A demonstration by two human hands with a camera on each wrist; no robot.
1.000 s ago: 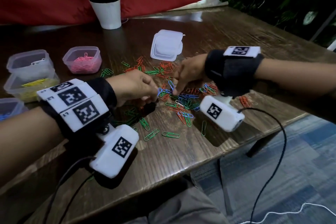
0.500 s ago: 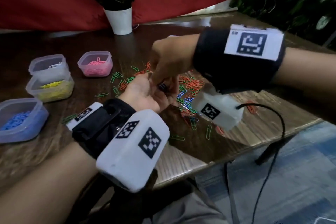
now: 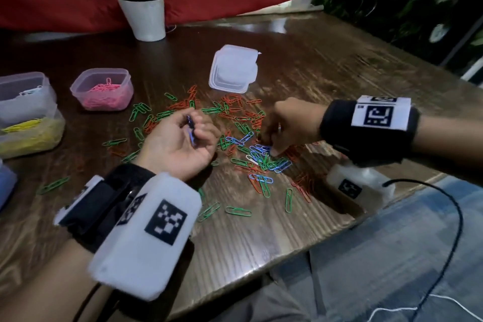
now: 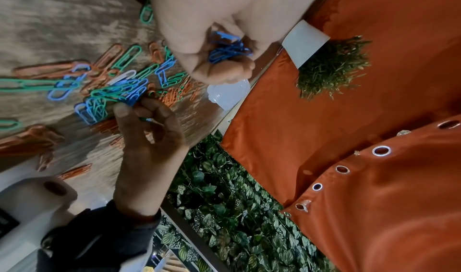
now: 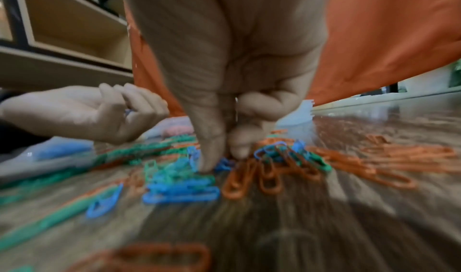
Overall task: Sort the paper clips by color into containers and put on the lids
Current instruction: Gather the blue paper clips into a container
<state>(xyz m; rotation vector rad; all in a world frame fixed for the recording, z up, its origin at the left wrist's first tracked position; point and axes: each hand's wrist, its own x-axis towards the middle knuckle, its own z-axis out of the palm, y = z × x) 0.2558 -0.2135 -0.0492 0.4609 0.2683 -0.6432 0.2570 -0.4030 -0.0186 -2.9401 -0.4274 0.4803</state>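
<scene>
Several blue clips (image 3: 260, 150) lie flat directly under the right hand (image 3: 290, 127), whose thumb and forefinger press down narrowly into them, one clip perhaps already pinched; I cannot tell. Just beside it, the left hand (image 3: 180, 142), palm up, curls around gathered blue clips (image 4: 228, 48).

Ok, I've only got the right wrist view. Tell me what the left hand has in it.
Observer: The left hand is palm up, fingers curled round a bunch of blue clips.
Operator: Give me the lids.
Observer: The lids sit stacked beyond the pile; none is on a visible tub.
Operator: Now the yellow tub.
Observer: The yellow tub stands open, left of the pink tub.
</scene>
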